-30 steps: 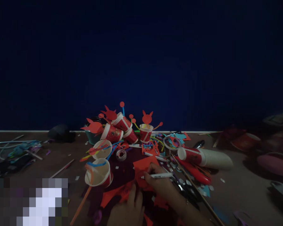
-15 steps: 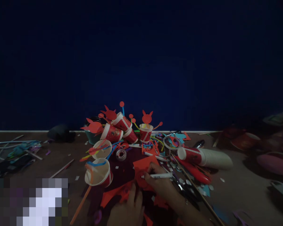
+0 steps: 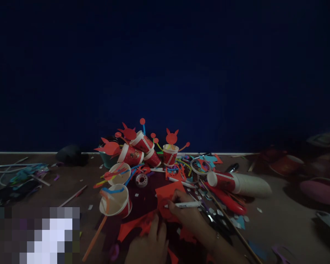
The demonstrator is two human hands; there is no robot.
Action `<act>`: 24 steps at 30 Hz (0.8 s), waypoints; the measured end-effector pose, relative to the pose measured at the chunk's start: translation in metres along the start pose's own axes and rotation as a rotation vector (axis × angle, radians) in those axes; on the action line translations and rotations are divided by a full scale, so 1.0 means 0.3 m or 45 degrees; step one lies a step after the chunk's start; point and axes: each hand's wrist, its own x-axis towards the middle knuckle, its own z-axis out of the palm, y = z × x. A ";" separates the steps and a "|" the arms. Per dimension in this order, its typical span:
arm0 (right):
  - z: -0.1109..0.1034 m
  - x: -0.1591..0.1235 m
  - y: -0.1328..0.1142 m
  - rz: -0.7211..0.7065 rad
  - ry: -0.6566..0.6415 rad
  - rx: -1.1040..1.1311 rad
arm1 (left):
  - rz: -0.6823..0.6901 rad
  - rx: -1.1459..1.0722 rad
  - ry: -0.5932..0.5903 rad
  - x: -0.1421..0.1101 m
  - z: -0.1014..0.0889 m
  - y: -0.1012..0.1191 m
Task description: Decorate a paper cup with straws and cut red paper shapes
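A white marker (image 3: 187, 204) is gripped in my right hand (image 3: 183, 214), its tip at a red paper sheet (image 3: 166, 190). My left hand (image 3: 150, 245) lies with fingers stretched out at the sheet's lower left edge, nothing held in it. Partly beneath that hand is a cut red paper piece (image 3: 130, 228). Left of my hands, a paper cup (image 3: 125, 209) stands with blue and orange strips in it. Behind it is another cup (image 3: 119, 174) with coloured strips. The spot right under the marker tip is too dark to make out.
Several red cups (image 3: 130, 156) with red paper animal heads lie piled at the back, beside an upright one (image 3: 170, 156). A tape roll (image 3: 141, 180) sits mid-table. To the right are stacked cups (image 3: 239, 184), scissors (image 3: 217, 220), a long stick (image 3: 231, 223) and paper scraps.
Almost nothing differs. Both hands, the marker and the red sheet keep the same places; the view has shifted very slightly.
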 end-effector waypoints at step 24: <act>0.014 0.002 0.010 0.011 0.004 0.018 | -0.124 -0.082 0.070 -0.001 -0.041 0.020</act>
